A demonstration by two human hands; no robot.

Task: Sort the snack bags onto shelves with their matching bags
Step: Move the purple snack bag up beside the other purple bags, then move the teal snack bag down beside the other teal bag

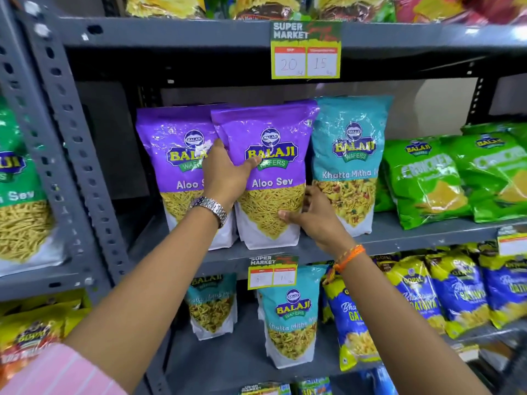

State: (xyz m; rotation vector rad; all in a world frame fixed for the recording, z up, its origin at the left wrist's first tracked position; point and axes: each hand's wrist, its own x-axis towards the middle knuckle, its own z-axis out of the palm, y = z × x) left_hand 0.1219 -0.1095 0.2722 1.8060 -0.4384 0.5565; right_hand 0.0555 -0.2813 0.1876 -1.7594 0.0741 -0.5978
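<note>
Standing: a purple Balaji Aloo Sev bag is being set upright on the grey metal shelf, gripped by 2 bare hands.
Left hand: the left hand is wrapping around the bag's upper left edge, thumb lying across the front logo and fingers tucked behind, clamping it so the tall pouch is not tipping.
Right hand: the right hand is closing on the lower right corner, thumb on the front and fingers slipped behind, likely steadying the base.
Neighbours: a second Aloo Sev bag is standing just to the left, partly overlapped; a teal Khatta Mitha bag is touching on the right.
Reason: the held bag is going beside its purple match, keeping like with like.
Further right: green Crunchex bags are leaning on the same shelf.
Above: a Super Market price tag is showing 20 and 15.
Below: more teal Khatta Mitha bags and blue Gopal bags are filling the lower shelf.
Progress: this bag looks nearly placed.
</note>
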